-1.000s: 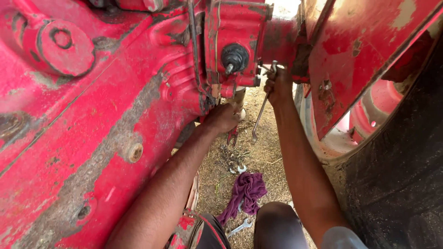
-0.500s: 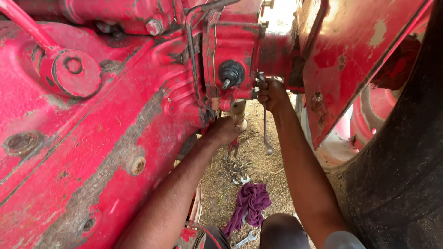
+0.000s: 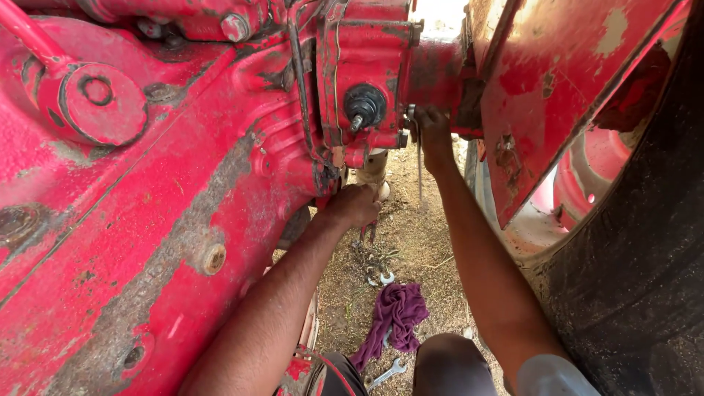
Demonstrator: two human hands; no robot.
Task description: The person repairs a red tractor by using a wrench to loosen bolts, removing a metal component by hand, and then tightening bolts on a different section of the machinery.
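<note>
- The red housing (image 3: 147,220) walls off the whole left side; the left hand (image 3: 356,205) is tucked under its lower edge.
- The red fender (image 3: 557,95) and black tyre (image 3: 638,279) block the right.
- Between them a narrow gap opens down to the dirt ground (image 3: 418,249).
- The right hand (image 3: 433,132) and the thin wrench (image 3: 419,172) hanging from it fill the far end of that gap.
- On the near ground, a purple rag (image 3: 400,315) and a spanner (image 3: 387,372) lie in the way.

- The tractor body (image 3: 183,191) is red painted metal, dull, dusty and worn grey in patches.
- The fender (image 3: 565,95) has chipped paint.
- The tyre (image 3: 645,279) is black rubber, matt and rough.
- The rag (image 3: 400,312) is soft purple cloth.
- The spanner (image 3: 386,372) is shiny metal.
</note>
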